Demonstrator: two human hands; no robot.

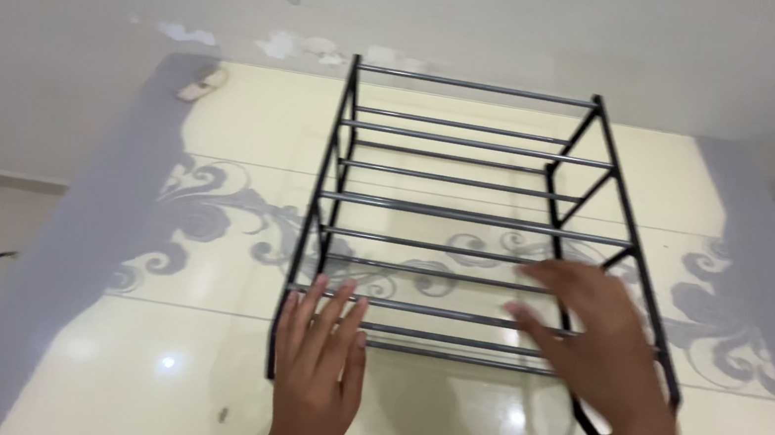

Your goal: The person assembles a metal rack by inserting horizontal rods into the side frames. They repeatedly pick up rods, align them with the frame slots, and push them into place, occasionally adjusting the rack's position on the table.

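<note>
A black metal rack (467, 218) with several grey horizontal bars lies on its side on a glossy cream floor. My left hand (320, 368) rests flat, fingers spread, on the rack's near left corner, touching the lowest bars. My right hand (590, 344) hovers open over the near right part of the rack, fingers apart and slightly blurred, close to the bars. Neither hand holds anything.
The floor tiles (186, 381) carry a grey scroll pattern and grey borders. A white wall (435, 4) with chipped paint along its base stands behind the rack. A small pale object (203, 84) lies near the wall at the back left.
</note>
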